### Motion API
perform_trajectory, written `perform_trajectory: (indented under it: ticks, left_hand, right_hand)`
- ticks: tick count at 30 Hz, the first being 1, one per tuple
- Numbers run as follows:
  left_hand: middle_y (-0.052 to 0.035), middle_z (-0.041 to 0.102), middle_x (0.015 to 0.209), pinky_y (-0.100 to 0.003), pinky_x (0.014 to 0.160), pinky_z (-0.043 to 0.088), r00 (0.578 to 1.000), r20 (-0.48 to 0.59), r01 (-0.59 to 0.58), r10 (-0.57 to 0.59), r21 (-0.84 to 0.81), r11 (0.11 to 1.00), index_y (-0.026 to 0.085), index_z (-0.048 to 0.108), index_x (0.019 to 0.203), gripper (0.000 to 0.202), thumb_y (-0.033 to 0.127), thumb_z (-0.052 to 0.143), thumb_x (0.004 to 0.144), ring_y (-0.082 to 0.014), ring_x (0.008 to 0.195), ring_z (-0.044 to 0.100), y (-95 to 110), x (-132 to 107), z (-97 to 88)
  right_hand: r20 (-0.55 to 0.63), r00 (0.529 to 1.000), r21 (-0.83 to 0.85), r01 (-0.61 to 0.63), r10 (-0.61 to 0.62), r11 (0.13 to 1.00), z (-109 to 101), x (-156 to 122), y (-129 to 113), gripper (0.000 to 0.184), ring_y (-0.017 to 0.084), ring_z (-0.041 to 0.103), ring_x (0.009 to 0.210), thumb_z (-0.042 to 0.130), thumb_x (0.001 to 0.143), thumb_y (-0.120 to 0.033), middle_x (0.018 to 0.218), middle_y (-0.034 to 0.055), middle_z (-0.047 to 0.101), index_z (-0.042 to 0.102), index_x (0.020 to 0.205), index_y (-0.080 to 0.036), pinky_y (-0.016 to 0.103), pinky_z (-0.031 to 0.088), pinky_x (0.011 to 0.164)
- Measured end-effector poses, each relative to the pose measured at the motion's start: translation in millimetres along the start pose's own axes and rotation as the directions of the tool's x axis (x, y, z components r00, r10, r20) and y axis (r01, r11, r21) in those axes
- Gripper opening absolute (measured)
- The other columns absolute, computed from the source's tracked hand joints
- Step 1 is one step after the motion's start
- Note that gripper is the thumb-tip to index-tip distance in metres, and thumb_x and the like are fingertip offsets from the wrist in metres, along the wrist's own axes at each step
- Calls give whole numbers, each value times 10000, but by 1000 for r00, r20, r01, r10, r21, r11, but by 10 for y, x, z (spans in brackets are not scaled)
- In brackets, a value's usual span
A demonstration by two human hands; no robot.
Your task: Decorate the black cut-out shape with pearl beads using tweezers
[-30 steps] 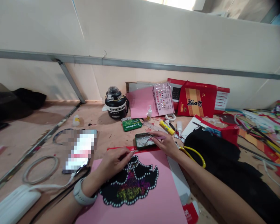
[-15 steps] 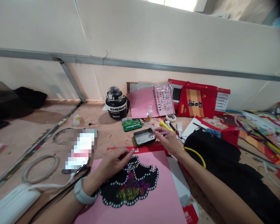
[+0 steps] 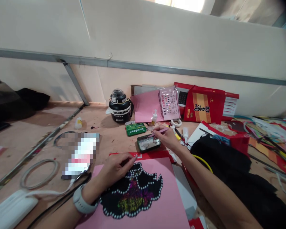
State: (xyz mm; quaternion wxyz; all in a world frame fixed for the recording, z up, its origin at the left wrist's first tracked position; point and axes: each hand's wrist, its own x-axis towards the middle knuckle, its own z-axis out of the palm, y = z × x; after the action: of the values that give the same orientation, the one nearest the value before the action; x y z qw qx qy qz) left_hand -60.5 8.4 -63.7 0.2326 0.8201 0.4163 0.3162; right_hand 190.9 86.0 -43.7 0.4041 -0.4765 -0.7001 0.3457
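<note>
My left hand (image 3: 116,166) rests with curled fingers on the top edge of a black scalloped piece (image 3: 133,190) edged with white beads, which lies on a pink card (image 3: 166,200). My right hand (image 3: 165,137) reaches forward and pinches a thin pink stick (image 3: 160,132) whose tip points into a small dark tray of beads (image 3: 148,142). A pale watch sits on my left wrist.
A black jar (image 3: 120,108), a green tin (image 3: 135,129), a small glue bottle (image 3: 153,117), pink and red packets (image 3: 205,106) stand behind. Black cloth (image 3: 231,165) and coloured strips lie at right. A blurred phone (image 3: 79,154), wire rings (image 3: 39,168) and a white cable lie at left.
My right hand has lifted from the tray's near edge and moved back and up, with the pink stick angled into the tray. My left hand has stayed on the beaded piece.
</note>
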Motion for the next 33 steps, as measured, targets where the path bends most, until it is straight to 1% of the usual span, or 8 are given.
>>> perform_trajectory:
  ticks: [3, 4, 9, 12, 17, 22, 27, 33]
  left_hand:
    - [15, 599, 670, -237, 571, 400, 1000, -4, 3, -3, -4, 1000, 165, 615, 773, 206, 271, 533, 930, -99, 596, 528, -3, 4, 6]
    - [18, 590, 656, -238, 566, 396, 1000, -11, -1, 1, 0, 1000, 166, 613, 767, 208, 272, 535, 928, -97, 586, 520, -1, 4, 8]
    - [13, 611, 680, -238, 573, 406, 999, -31, -10, 10, -4, 1000, 171, 613, 778, 200, 277, 536, 929, -98, 604, 537, 21, -7, 3]
    - [15, 615, 680, -236, 572, 411, 999, -32, -10, 10, -1, 1000, 172, 610, 775, 205, 279, 533, 932, -96, 602, 542, 32, -6, -5]
    - [13, 619, 676, -239, 569, 422, 999, -35, -19, 19, -4, 1000, 172, 617, 777, 209, 281, 528, 932, -99, 594, 552, 34, 8, -10]
    - [3, 631, 699, -242, 583, 438, 999, -40, -28, 28, -10, 1000, 170, 607, 775, 209, 277, 524, 933, -107, 617, 564, 33, 10, -18]
    - [16, 610, 651, -239, 544, 406, 999, -45, -21, 21, 15, 1000, 170, 619, 769, 207, 278, 539, 927, -99, 570, 536, 30, 7, -24]
    - [7, 620, 669, -238, 556, 411, 999, -35, -17, 17, 3, 1000, 165, 626, 779, 208, 267, 529, 932, -101, 588, 536, 1, 1, -20]
  right_hand:
    - [93, 995, 14, 18, -20, 1000, 63, -56, -8, 148, 146, 648, 604, 618, 837, -292, 692, 8, 702, 702, 761, -198, 238, 479, 543]
    - [89, 996, 6, 24, -25, 1000, 74, -69, -7, 138, 148, 641, 595, 630, 825, -283, 682, 6, 699, 704, 743, -200, 242, 476, 543]
    - [-134, 989, -49, 56, -62, 997, -8, -47, 9, 190, 180, 643, 753, 530, 898, -304, 835, 44, 707, 683, 876, -194, 296, 481, 691]
    - [-167, 983, -73, 71, -82, 995, -57, -35, 28, 207, 185, 642, 770, 522, 908, -333, 861, 44, 707, 677, 900, -197, 300, 477, 707]
    - [-103, 990, -110, 81, -92, 991, -33, -56, 66, 191, 184, 647, 769, 559, 887, -337, 837, 23, 718, 698, 862, -208, 287, 478, 700]
    - [-38, 996, -154, 74, -81, 985, -38, -64, 65, 279, 161, 616, 654, 532, 910, -368, 725, 13, 697, 704, 767, -200, 261, 444, 596]
    - [-3, 997, -220, 79, -81, 972, -59, -78, 68, 262, 150, 598, 615, 591, 874, -358, 699, 15, 692, 696, 695, -199, 268, 439, 605]
    - [41, 996, -252, 85, -77, 964, -56, -138, 20, 184, 149, 616, 642, 586, 892, -323, 749, 12, 699, 699, 815, -200, 275, 470, 628]
